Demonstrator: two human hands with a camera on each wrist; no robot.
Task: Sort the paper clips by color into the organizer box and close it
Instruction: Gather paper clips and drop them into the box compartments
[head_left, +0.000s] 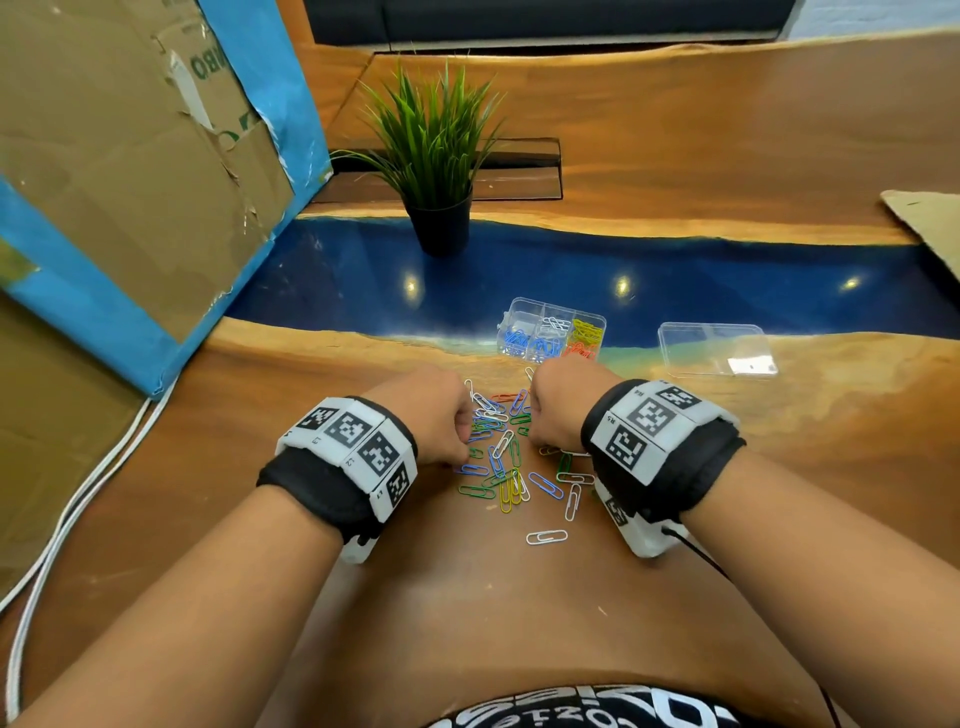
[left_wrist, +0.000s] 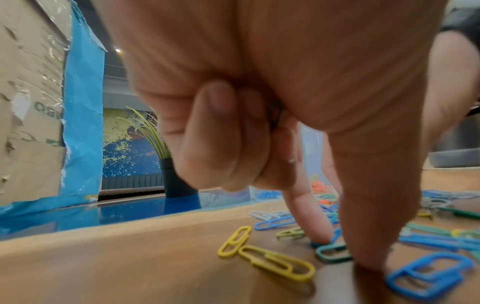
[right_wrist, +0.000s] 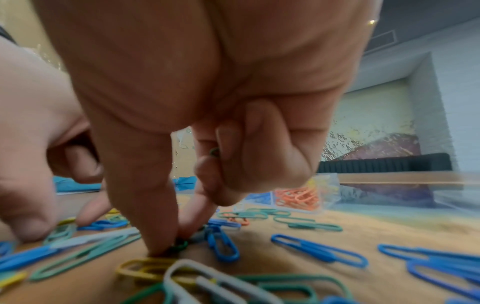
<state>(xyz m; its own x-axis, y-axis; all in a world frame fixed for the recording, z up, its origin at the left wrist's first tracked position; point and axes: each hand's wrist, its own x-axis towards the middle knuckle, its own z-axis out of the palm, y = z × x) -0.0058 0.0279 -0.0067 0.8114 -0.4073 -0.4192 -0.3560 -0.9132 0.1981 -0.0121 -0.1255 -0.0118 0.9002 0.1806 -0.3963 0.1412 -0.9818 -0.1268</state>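
**Both hands down in the clip pile**

The left hand and right hand work side by side in the loose clips scattered on the counter, just in front of the organizer box.

Left hand: thumb and forefinger reach down to the counter on either side of a green clip, their tips touching the wood; the other fingers are curled into the palm, where something dark is tucked, too blurred to name.

Right hand: thumb and forefinger pinch a dark green clip against the counter, while the curled fingers keep another green clip in the palm.

The box stands open beyond the pile, at the edge of the counter's blue strip. Blue clips fill its left compartments, white ones lie in the middle rear, yellow at the right rear and orange at the right front. Its clear lid lies flat to the right of the box, apart from it. A potted plant stands behind the box, and a cardboard carton far to its left.
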